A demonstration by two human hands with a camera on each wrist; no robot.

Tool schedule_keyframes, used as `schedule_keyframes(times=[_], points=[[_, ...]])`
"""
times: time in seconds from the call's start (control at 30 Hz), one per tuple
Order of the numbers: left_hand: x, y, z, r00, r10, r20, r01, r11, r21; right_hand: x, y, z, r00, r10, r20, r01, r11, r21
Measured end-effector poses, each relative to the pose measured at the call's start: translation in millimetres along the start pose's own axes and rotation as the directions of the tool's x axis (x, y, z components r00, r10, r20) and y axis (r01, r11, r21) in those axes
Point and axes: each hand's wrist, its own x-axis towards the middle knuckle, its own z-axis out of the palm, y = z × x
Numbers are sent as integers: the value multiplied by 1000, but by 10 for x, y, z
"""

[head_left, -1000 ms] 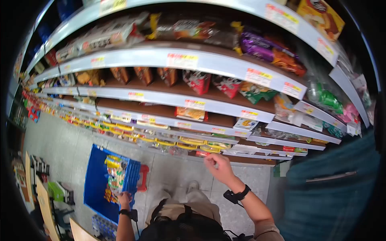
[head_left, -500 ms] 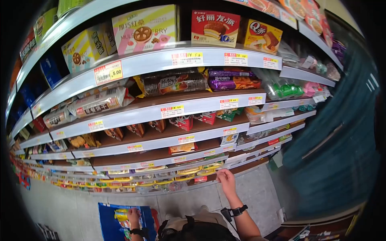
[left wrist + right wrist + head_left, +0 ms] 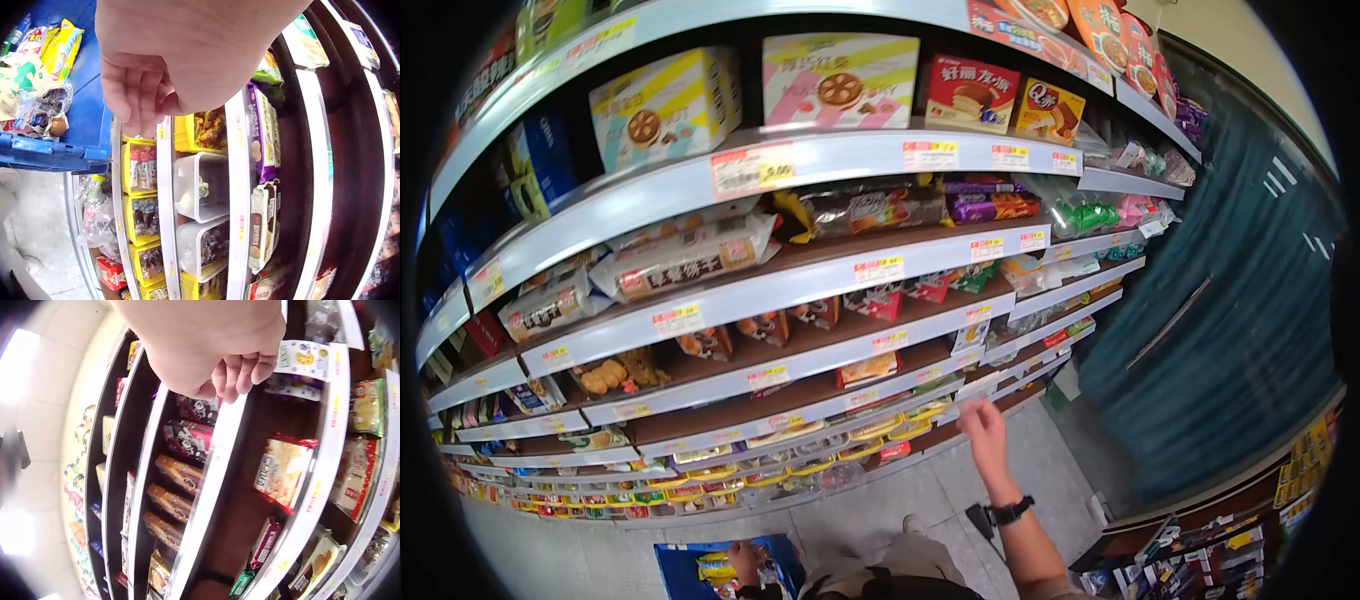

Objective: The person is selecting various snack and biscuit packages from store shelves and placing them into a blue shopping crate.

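My left hand (image 3: 746, 562) hangs by the blue crate (image 3: 672, 570) low in the head view. In the left wrist view, the fingers of the left hand (image 3: 181, 56) droop loosely bent with nothing in them. Several snack packets lie in the crate, among them a yellow packet (image 3: 62, 50). Raised before the lower shelves is my right hand (image 3: 984, 425), its fingers loosely curled and holding nothing. The right wrist view puts the right hand (image 3: 219, 350) in front of a shelf with a red-edged cracker packet (image 3: 284, 472) and a white packet with a yellow face (image 3: 304, 359).
Long shelves (image 3: 840, 270) with white price strips span the view, stocked with boxed pies (image 3: 972, 92) and biscuit rolls (image 3: 690, 255). Yellow bins (image 3: 142, 219) of small sweets line the bottom rows. A teal curtain (image 3: 1200, 330) hangs at the right, above another stocked rack (image 3: 1210, 560).
The head view has tilted up and turned, so upper shelves with boxes now show and the crate sits lower. The right hand stays raised near the shelves; the left stays by the crate.
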Motion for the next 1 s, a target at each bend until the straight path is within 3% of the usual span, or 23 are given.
schedule_keyframes(times=[0.07, 0.13, 0.17, 0.2, 0.27, 0.3, 0.4, 0.43, 0.5, 0.63, 0.7, 0.77, 0.83, 0.97, 1.0], points=[[-12, 94, -103, 1000, -11, -3, 11, 1000, -13, 248, -168, 240, 951, -307, -43, 298, 943, -147], [-9, 277, -170, 1000, -1, 13, 2, 999, -51, 466, -589, 531, 926, -367, -84, 336, 907, -254], [0, 341, -234, 999, 36, 20, -36, 999, -10, 648, -738, 673, 830, -557, -20, 513, 779, -360], [-11, 414, -291, 999, 28, -16, -28, 1000, 2, 772, -790, 768, 854, -520, 2, 473, 775, -420], [-81, 540, -339, 999, 19, -48, -19, 1000, 6, 1022, -820, 1033, 758, -651, 38, 569, 633, -525], [-142, 613, -382, 996, 56, -65, -57, 998, -9, 1084, -820, 1089, 756, -653, 40, 571, 630, -526], [-161, 658, -586, 988, 109, -109, -110, 994, 1, 1205, -749, 1132, 710, -677, -192, 526, 692, -495], [-166, 634, -648, 983, 118, -138, -117, 993, 19, 1276, -732, 1054, 711, -677, -190, 528, 692, -491], [-264, 593, -742, 982, 114, -151, -117, 993, -12, 1351, -740, 888, 712, -591, -378, 451, 799, -398], [-408, 588, -783, 960, 148, -239, -164, 985, -48, 1261, -943, 819, 776, -528, -344, 446, 846, -293], [-466, 626, -776, 961, 99, -260, -111, 993, -30, 1186, -949, 941, 857, -511, -65, 453, 808, -376], [-490, 699, -689, 963, 107, -249, -126, 990, -60, 1197, -868, 1075, 852, -523, 29, 478, 754, -451], [-507, 875, -550, 969, 134, -205, -160, 981, -113, 1128, -882, 1229, 805, -576, 141, 508, 547, -665], [-645, 1377, -128, 959, 232, -161, -246, 966, -78, 915, -887, 1539, 784, -620, -25, 536, 697, -476], [-659, 1468, -14, 957, 233, -174, -250, 965, -81, 883, -849, 1618, 739, -671, 53, 612, 637, -469]])
